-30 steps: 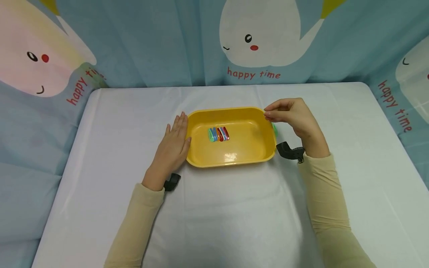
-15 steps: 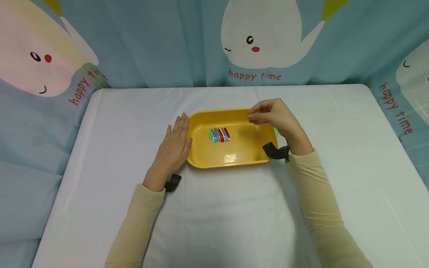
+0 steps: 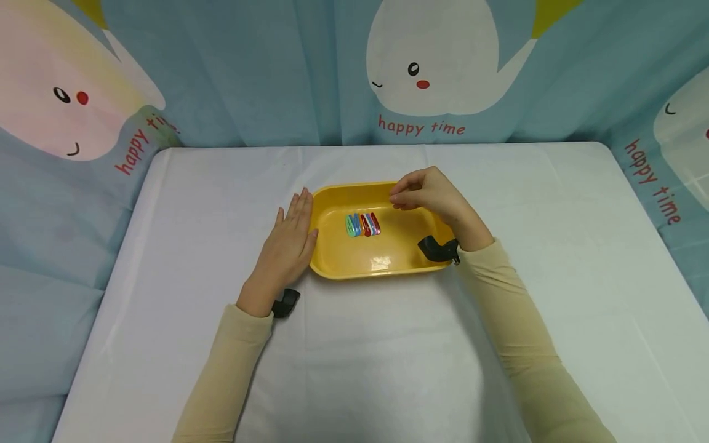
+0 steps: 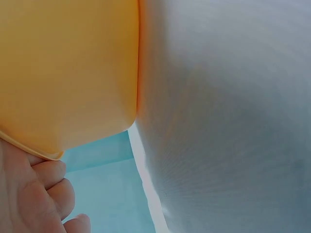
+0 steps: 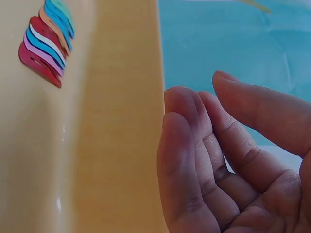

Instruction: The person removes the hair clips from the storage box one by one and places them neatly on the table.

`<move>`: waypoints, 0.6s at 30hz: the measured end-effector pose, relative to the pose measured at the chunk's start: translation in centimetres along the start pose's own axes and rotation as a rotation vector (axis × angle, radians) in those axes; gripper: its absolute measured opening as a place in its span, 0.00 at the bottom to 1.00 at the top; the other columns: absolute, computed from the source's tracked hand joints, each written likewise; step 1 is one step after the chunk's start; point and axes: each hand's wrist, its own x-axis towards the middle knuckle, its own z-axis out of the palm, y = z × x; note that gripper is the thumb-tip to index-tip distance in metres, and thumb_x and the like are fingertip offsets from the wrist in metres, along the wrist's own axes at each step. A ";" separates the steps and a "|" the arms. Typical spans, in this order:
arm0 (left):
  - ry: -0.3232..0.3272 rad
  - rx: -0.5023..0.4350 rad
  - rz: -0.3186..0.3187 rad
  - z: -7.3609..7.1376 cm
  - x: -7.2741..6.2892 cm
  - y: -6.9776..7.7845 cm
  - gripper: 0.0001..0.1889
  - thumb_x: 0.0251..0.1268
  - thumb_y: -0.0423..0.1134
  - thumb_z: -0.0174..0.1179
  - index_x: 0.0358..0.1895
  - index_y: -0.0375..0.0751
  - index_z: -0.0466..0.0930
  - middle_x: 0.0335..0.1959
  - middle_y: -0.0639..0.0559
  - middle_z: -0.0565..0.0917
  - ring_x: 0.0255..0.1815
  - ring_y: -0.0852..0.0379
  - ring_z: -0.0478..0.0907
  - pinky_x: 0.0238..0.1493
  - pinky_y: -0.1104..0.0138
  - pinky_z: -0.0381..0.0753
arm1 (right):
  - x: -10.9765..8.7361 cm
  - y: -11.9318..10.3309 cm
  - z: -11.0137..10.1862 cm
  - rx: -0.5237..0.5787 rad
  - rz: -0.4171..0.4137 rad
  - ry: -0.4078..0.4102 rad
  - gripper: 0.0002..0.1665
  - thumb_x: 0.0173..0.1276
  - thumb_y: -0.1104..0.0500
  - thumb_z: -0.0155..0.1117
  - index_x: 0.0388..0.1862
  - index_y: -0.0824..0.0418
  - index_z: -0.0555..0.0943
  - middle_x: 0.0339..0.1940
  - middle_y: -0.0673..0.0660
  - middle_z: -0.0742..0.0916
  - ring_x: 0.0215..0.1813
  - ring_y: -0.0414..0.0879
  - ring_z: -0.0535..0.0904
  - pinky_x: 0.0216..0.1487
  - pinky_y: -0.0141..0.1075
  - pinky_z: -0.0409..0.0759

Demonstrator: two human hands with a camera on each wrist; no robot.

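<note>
In the head view a yellow tray lies on the table, with a row of several colourful snap hair clips side by side on its floor. My left hand rests along the tray's left end, fingers straight. In the left wrist view its fingers sit at the rim. Over the tray's right half hovers my right hand, thumb and fingertips close together near the far wall. From the right wrist, a gap shows between the thumb and the curved fingers, with nothing visible in it.
A white cloth covers the table around the tray. Blue curtains printed with whales hang behind and at both sides. Small black wrist cameras stick out below each hand.
My right hand has moved left from the tray's right rim to over its inside. Its arm now covers the green object seen earlier beyond the right end. My left hand stays at the tray.
</note>
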 end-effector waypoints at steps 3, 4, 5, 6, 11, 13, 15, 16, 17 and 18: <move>-0.003 0.000 -0.001 0.0 0.0 0.0 0.32 0.76 0.43 0.36 0.75 0.34 0.36 0.76 0.46 0.38 0.76 0.52 0.33 0.72 0.52 0.35 | 0.6 0.2 0.5 -0.016 0.004 -0.018 0.08 0.62 0.67 0.65 0.36 0.74 0.82 0.29 0.58 0.86 0.38 0.57 0.84 0.44 0.44 0.82; -0.004 -0.002 -0.002 0.0 -0.1 0.0 0.32 0.76 0.43 0.36 0.75 0.34 0.36 0.76 0.46 0.38 0.76 0.52 0.33 0.72 0.52 0.35 | 0.7 0.3 0.7 -0.020 0.005 -0.025 0.09 0.62 0.66 0.65 0.36 0.74 0.82 0.29 0.59 0.86 0.39 0.57 0.84 0.44 0.46 0.82; -0.005 -0.002 -0.001 0.0 -0.1 0.0 0.32 0.76 0.43 0.36 0.75 0.34 0.36 0.76 0.46 0.38 0.76 0.52 0.33 0.72 0.52 0.35 | 0.9 0.3 0.8 -0.023 0.007 -0.033 0.09 0.62 0.66 0.65 0.36 0.74 0.82 0.29 0.59 0.86 0.39 0.57 0.84 0.45 0.46 0.81; -0.006 -0.001 -0.002 0.0 -0.1 0.0 0.32 0.76 0.43 0.36 0.75 0.34 0.36 0.76 0.46 0.38 0.76 0.52 0.33 0.72 0.52 0.35 | 1.0 0.4 0.9 -0.022 0.009 -0.038 0.09 0.62 0.66 0.65 0.36 0.74 0.82 0.30 0.60 0.86 0.39 0.58 0.83 0.45 0.46 0.81; -0.005 -0.001 0.000 0.0 -0.1 0.0 0.32 0.76 0.43 0.36 0.75 0.34 0.36 0.76 0.46 0.38 0.76 0.52 0.33 0.72 0.53 0.35 | 1.3 0.5 1.5 -0.017 0.022 -0.063 0.09 0.62 0.66 0.64 0.37 0.74 0.82 0.29 0.59 0.86 0.39 0.59 0.83 0.45 0.47 0.81; -0.001 -0.004 0.003 0.1 0.0 0.0 0.32 0.76 0.43 0.36 0.75 0.33 0.36 0.76 0.45 0.38 0.76 0.52 0.33 0.72 0.53 0.35 | 1.5 0.6 1.6 -0.021 0.034 -0.077 0.09 0.62 0.66 0.64 0.37 0.74 0.82 0.28 0.58 0.86 0.37 0.56 0.83 0.44 0.44 0.82; 0.003 -0.007 0.007 0.1 -0.1 0.0 0.32 0.76 0.43 0.36 0.75 0.33 0.37 0.76 0.45 0.39 0.76 0.52 0.33 0.72 0.53 0.35 | 1.7 0.7 1.8 -0.040 0.048 -0.093 0.09 0.62 0.66 0.63 0.37 0.74 0.82 0.29 0.57 0.86 0.34 0.52 0.82 0.42 0.41 0.82; 0.006 -0.008 0.009 0.1 -0.1 -0.1 0.32 0.76 0.43 0.36 0.75 0.33 0.37 0.76 0.45 0.39 0.76 0.52 0.34 0.72 0.53 0.35 | 1.8 0.8 1.8 -0.054 0.055 -0.101 0.09 0.62 0.66 0.63 0.37 0.73 0.82 0.29 0.57 0.86 0.33 0.50 0.81 0.41 0.39 0.82; 0.010 -0.009 0.011 0.0 -0.1 -0.1 0.32 0.76 0.43 0.36 0.75 0.33 0.37 0.76 0.45 0.39 0.76 0.51 0.34 0.72 0.53 0.35 | 1.9 0.8 1.8 -0.070 0.061 -0.109 0.08 0.63 0.66 0.63 0.37 0.73 0.82 0.30 0.57 0.86 0.33 0.47 0.80 0.40 0.37 0.81; 0.014 -0.009 0.014 0.0 -0.1 -0.1 0.32 0.76 0.43 0.36 0.75 0.33 0.37 0.76 0.45 0.39 0.76 0.51 0.34 0.72 0.53 0.35 | 1.9 0.8 1.9 -0.087 0.066 -0.115 0.08 0.63 0.66 0.63 0.37 0.72 0.82 0.30 0.57 0.86 0.32 0.46 0.79 0.39 0.36 0.81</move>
